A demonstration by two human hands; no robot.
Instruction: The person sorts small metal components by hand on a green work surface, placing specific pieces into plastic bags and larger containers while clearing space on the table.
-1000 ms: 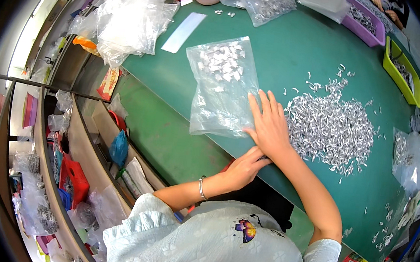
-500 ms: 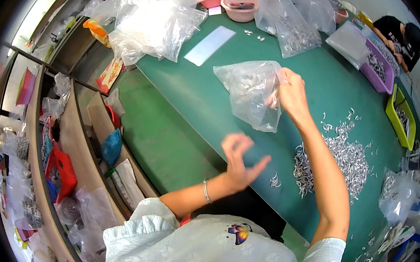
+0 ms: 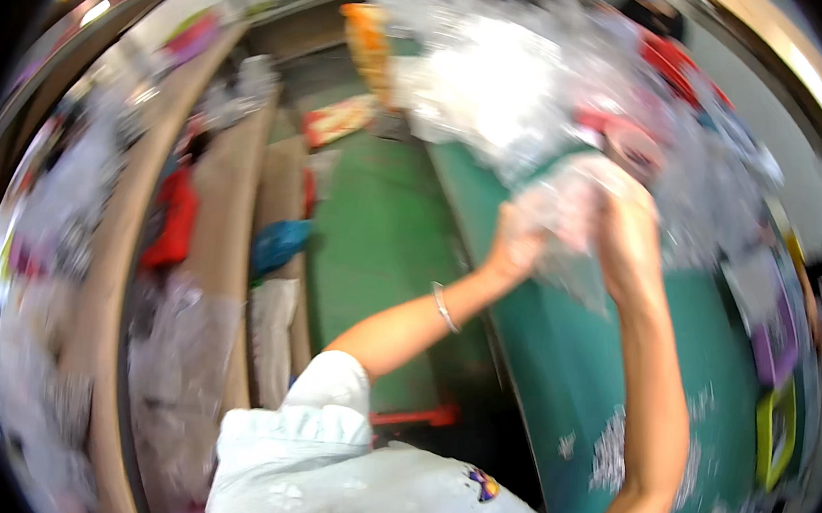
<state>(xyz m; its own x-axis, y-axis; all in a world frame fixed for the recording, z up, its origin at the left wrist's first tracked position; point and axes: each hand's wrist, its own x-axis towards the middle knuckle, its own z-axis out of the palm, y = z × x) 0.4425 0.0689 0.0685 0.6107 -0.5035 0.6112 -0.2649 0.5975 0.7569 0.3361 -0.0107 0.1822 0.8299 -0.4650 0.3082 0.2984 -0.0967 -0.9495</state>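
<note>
Both hands, left hand (image 3: 515, 246) and right hand (image 3: 627, 241), gripped the clear crinkled plastic bag (image 3: 569, 236) at upper centre, fingers closed on its edges; keeping it level above the green table (image 3: 567, 368) seemed wise.

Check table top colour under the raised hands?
Green; the table top shows clearly in the head view, despite motion blur.

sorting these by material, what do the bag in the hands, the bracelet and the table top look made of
Clear bag, held up between left hand and right hand: thin, glossy, see-through plastic film, crinkled, though motion-blurred.
Thin silver bracelet on the left wrist: probably metal, by its shine.
Green table top: a matte, even green surface, perhaps a mat or laminate; the blur leaves it open.
</note>
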